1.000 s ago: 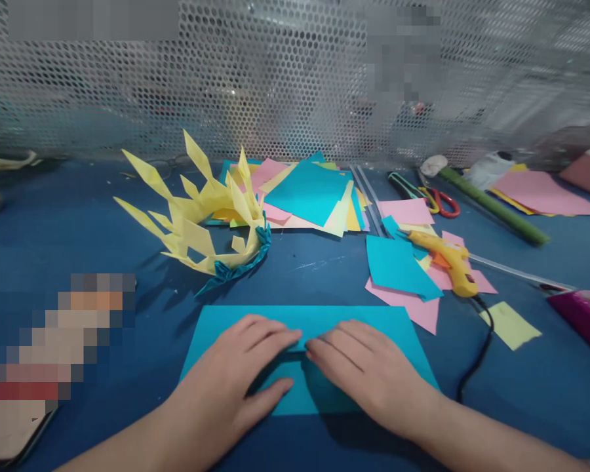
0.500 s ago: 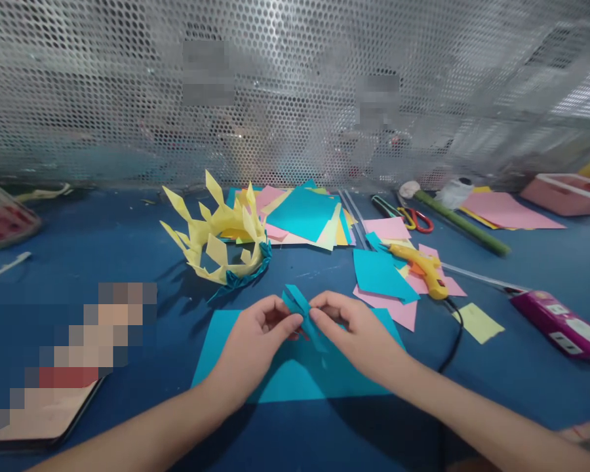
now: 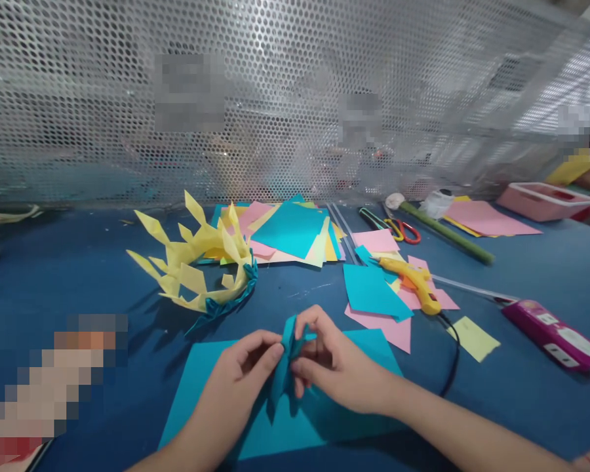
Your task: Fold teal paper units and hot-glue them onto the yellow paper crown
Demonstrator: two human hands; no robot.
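Between my hands a folded piece of blue paper stands roughly upright over a flat blue sheet on the table. My left hand pinches its left side between thumb and fingers. On the other side my right hand has its thumb and fingertips curled against the folded paper, with the index finger raised near its top. Parts of the folds are hidden behind the fingers. Beyond my left hand sits a yellow paper crown with pointed tips and blue folded trim.
Stacked coloured papers lie at the back. To the right are paper scraps, a yellow glue gun with a black cord, scissors, a green stick, a purple packet and a pink basket. Pixelation covers the left foreground.
The folded paper has turned more upright and shifted slightly left. My right index finger has lifted toward its top. The view has shifted, so the table things appear lower and further left.
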